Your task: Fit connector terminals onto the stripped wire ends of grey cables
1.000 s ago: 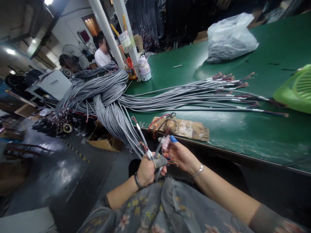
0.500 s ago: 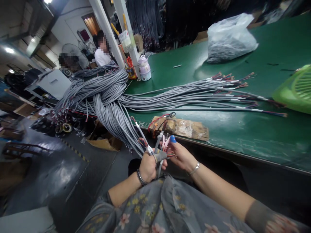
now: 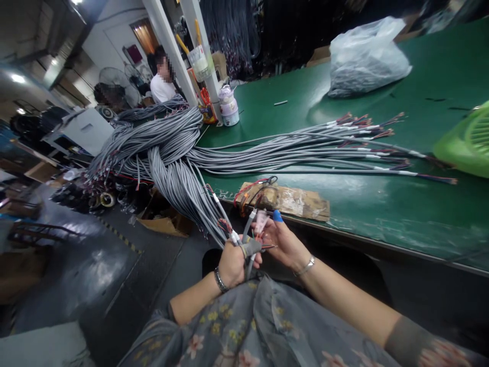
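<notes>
My left hand (image 3: 233,262) is closed round the ends of several grey cables (image 3: 214,206) that hang off the green table's edge; a grey sleeve covers one finger. My right hand (image 3: 284,242), with a blue cot on one fingertip, pinches a pink clip (image 3: 261,221) at the coloured wire ends just above the left fist. The two hands almost touch, low in the middle of the view, over my flowered lap.
A thick bundle of grey cables (image 3: 168,148) drapes over the green table (image 3: 401,204). A taped cardboard block (image 3: 298,201) with red wires lies at the table edge. A plastic bag (image 3: 367,56), a green basket (image 3: 466,142) and a jar (image 3: 229,104) stand farther back. Two people sit far left.
My right hand has shifted the pink clip slightly left toward the wire ends in my left fist. The left hand stayed nearly still.
</notes>
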`<state>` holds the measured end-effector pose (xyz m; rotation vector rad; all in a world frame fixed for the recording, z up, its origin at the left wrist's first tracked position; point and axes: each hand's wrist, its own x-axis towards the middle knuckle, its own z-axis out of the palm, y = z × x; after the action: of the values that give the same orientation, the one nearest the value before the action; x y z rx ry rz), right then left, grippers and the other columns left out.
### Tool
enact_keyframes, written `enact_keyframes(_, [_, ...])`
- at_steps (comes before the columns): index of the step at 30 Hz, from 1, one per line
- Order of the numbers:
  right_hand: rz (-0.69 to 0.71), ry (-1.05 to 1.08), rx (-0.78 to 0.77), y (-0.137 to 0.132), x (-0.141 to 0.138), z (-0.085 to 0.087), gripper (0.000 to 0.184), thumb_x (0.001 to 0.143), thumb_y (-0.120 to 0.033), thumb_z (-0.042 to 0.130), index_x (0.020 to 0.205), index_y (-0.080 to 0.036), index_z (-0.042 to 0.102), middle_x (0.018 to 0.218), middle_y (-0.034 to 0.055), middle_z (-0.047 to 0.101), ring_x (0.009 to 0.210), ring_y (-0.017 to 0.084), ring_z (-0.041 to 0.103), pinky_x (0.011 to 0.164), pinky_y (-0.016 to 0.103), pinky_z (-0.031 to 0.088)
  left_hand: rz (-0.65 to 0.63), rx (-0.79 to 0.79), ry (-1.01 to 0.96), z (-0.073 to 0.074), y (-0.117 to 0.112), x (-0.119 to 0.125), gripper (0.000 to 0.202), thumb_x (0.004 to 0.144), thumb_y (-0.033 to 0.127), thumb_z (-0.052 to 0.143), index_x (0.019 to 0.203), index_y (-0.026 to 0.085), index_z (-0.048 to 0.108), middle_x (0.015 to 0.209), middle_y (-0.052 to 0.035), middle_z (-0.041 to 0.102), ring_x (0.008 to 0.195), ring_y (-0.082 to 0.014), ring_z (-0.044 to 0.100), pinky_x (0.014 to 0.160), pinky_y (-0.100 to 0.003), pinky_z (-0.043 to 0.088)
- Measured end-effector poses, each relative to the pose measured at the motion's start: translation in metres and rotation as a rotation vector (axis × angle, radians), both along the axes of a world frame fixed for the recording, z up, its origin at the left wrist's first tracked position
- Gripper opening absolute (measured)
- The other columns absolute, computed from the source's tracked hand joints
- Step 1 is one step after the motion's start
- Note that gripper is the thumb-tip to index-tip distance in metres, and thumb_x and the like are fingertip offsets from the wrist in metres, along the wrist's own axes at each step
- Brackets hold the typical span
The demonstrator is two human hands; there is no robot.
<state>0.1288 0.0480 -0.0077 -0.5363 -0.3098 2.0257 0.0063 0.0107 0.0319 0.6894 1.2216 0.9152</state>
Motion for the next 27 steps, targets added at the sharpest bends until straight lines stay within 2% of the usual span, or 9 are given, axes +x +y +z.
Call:
enact_keyframes(3, [0.038, -0.027, 0.028, -0.0004, 0.0038, 0.0018, 0.038, 0.069, -0.057, 0.069, 0.079, -0.020, 0.069, 0.067, -0.0004, 0.067, 0.056, 0.011, 0.057, 0.054, 0.023, 0.046, -0.006, 0.001, 0.002, 0.0014, -0.0044, -0.0029, 0.033, 0.050, 0.039, 0.077, 0.052, 0.014, 0.055, 0.040, -0.0008, 0.056, 0.031, -0.0075, 0.044, 0.034, -0.019, 0.032])
enact_keyframes(7, [-0.017, -0.087, 0.047, -0.0003, 0.0046, 0.0019, 0.031, 0.066, -0.046, 0.076, 0.080, -0.019, 0.070, 0.069, -0.0006, 0.067, 0.057, 0.010, 0.056, 0.054, 0.022, 0.044, 0.040, 0.026, -0.004, 0.0008, -0.0062, -0.0029, 0.032, 0.051, 0.039, 0.076, 0.053, 0.014, 0.056, 0.041, -0.0008, 0.057, 0.032, -0.0075, 0.045, 0.035, -0.019, 0.033])
enact_keyframes(9, [-0.040, -0.104, 0.057, -0.0001, 0.0038, 0.0016, 0.032, 0.066, -0.047, 0.076, 0.081, -0.019, 0.071, 0.069, 0.0001, 0.068, 0.058, 0.011, 0.056, 0.054, 0.023, 0.044, 0.069, 0.052, -0.010, 0.0001, -0.0047, -0.0010, 0.032, 0.052, 0.040, 0.076, 0.053, 0.014, 0.056, 0.041, -0.0009, 0.057, 0.032, -0.0074, 0.044, 0.036, -0.019, 0.033])
enact_keyframes(16, [0.016, -0.089, 0.115, 0.0027, 0.0007, -0.0012, 0.032, 0.071, -0.051, 0.070, 0.078, -0.020, 0.070, 0.064, 0.0007, 0.065, 0.054, 0.014, 0.055, 0.055, 0.029, 0.044, 0.117, 0.074, 0.008, -0.0036, 0.0016, 0.0054, 0.034, 0.053, 0.041, 0.075, 0.051, 0.015, 0.054, 0.041, -0.0006, 0.055, 0.033, -0.0079, 0.045, 0.036, -0.019, 0.032])
enact_keyframes(24, [-0.005, -0.053, 0.061, 0.0031, -0.0027, -0.0050, 0.034, 0.068, -0.051, 0.072, 0.073, -0.018, 0.068, 0.060, 0.0003, 0.063, 0.051, 0.012, 0.053, 0.050, 0.026, 0.042, 0.059, 0.039, 0.052, -0.0043, -0.0009, 0.0046, 0.035, 0.050, 0.044, 0.077, 0.053, 0.014, 0.058, 0.040, -0.0004, 0.055, 0.032, -0.0081, 0.045, 0.034, -0.019, 0.032])
enact_keyframes(27, [-0.014, -0.070, 0.055, 0.0021, -0.0018, -0.0058, 0.034, 0.069, -0.051, 0.071, 0.076, -0.018, 0.067, 0.058, -0.0002, 0.062, 0.051, 0.013, 0.053, 0.049, 0.026, 0.042, 0.085, 0.060, 0.030, -0.0023, -0.0021, 0.0044, 0.036, 0.049, 0.044, 0.078, 0.053, 0.014, 0.058, 0.041, -0.0006, 0.056, 0.033, -0.0079, 0.046, 0.035, -0.019, 0.033])
